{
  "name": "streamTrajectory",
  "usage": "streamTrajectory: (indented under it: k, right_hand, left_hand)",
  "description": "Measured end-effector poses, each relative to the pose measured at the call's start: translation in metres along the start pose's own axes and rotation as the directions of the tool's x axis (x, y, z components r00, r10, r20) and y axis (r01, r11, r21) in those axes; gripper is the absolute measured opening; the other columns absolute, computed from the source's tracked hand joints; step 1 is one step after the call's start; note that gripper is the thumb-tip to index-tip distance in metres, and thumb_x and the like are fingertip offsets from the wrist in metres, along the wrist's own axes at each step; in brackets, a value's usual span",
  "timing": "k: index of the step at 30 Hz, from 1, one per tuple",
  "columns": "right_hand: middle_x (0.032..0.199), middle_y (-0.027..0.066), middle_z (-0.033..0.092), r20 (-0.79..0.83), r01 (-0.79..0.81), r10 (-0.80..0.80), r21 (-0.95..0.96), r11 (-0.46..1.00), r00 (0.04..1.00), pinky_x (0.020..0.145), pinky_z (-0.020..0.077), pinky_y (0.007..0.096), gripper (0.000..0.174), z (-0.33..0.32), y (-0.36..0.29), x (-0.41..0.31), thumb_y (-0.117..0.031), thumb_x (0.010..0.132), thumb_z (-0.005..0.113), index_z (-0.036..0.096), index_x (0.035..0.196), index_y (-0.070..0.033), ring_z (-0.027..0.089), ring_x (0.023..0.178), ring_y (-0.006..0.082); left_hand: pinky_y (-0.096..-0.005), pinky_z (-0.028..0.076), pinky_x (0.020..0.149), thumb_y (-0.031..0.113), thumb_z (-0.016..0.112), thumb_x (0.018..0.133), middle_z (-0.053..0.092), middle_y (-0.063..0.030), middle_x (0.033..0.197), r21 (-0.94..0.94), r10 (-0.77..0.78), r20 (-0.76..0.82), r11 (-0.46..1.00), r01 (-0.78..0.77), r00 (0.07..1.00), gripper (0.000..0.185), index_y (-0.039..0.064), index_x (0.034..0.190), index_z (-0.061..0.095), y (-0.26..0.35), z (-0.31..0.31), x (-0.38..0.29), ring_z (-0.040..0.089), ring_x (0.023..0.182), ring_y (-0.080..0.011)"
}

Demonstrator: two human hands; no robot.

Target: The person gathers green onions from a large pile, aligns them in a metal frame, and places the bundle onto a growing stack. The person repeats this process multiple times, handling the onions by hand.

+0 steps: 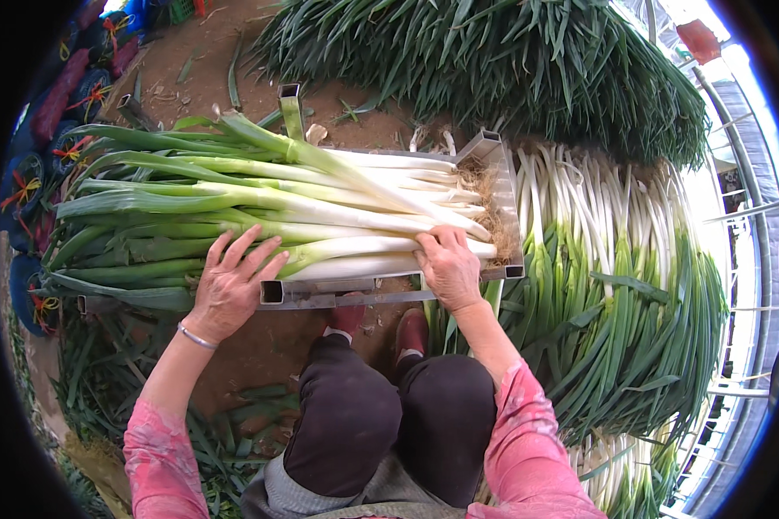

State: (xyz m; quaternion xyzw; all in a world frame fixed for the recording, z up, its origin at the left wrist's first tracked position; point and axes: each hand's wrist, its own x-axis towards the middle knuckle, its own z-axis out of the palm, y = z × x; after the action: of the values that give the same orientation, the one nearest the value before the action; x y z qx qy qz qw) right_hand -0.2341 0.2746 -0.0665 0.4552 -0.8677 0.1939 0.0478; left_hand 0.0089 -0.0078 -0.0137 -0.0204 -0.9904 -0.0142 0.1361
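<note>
Long green onions (pixel 337 214) lie side by side across a metal frame (pixel 509 214) of square tubing, white shanks and roots to the right, green leaves to the left. My left hand (pixel 230 279) rests with spread fingers on the green part of the near stalks, beside the frame's near corner post. At the root side, my right hand (pixel 449 266) has its fingers bent over the white shank of a near onion; whether they close around it is hidden. One thicker onion (pixel 363 178) lies slantwise on top of the others.
A large heap of green onions (pixel 493 65) lies beyond the frame, and another pile (pixel 623 311) lies to the right. Blue and dark red bundles (pixel 58 130) with coloured ties line the far left. Cut leaves (pixel 253 415) litter the soil near my feet.
</note>
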Motion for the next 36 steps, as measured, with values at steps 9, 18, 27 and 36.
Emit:
streamTrajectory:
  k: [9, 18, 27, 36]
  right_hand:
    - [0.105, 0.0099, 0.061, 0.131, -0.294, 0.278, 0.121, 0.948, 0.952, 0.091, 0.0506, 0.0450, 0.024, 0.001, 0.015, 0.001, -0.027, 0.083, 0.079, 0.076, 0.103, -0.013, 0.057, 0.108, 0.0344]
    - [0.125, 0.0122, 0.066, -0.024, -0.187, 0.196, 0.207, 0.960, 0.980, 0.102, 0.0423, 0.0493, 0.038, 0.003, -0.007, 0.090, -0.029, 0.092, 0.071, 0.068, 0.127, -0.012, 0.058, 0.120, 0.0333]
    - [0.095, 0.0023, 0.065, -0.258, 0.138, -0.116, 0.067, 0.988, 0.959, 0.091, 0.0375, 0.0425, 0.039, -0.002, -0.014, 0.113, -0.016, 0.085, 0.078, 0.072, 0.124, -0.019, 0.058, 0.096, 0.0252]
    - [0.099, 0.0075, 0.066, 0.072, 0.078, -0.116, 0.404, 0.912, 0.991, 0.092, 0.0439, 0.0417, 0.036, 0.065, 0.040, 0.150, -0.020, 0.091, 0.073, 0.071, 0.127, -0.018, 0.060, 0.101, 0.0287]
  left_hand:
    - [-0.0548, 0.029, 0.117, 0.004, 0.066, 0.084, 0.062, 0.0006, 0.144, -0.237, -0.043, 0.061, 0.970, 0.056, 0.997, 0.052, 0.024, 0.132, 0.069, -0.009, 0.004, 0.019, 0.048, 0.142, -0.0290]
    - [-0.0515, 0.020, 0.122, 0.019, 0.071, 0.084, 0.057, 0.0044, 0.148, -0.127, -0.012, 0.072, 0.992, 0.021, 0.997, 0.051, 0.027, 0.133, 0.065, -0.013, 0.005, 0.011, 0.042, 0.147, -0.0231]
    - [-0.0516, 0.021, 0.122, 0.016, 0.073, 0.079, 0.057, 0.0054, 0.148, -0.098, -0.011, 0.111, 0.995, 0.022, 0.994, 0.057, 0.028, 0.134, 0.065, -0.012, 0.003, 0.012, 0.043, 0.146, -0.0232]
    - [-0.0514, 0.026, 0.123, 0.002, 0.066, 0.077, 0.059, -0.0058, 0.147, -0.220, -0.037, 0.072, 0.974, 0.052, 0.997, 0.054, 0.010, 0.130, 0.068, -0.006, -0.014, 0.018, 0.047, 0.145, -0.0265]
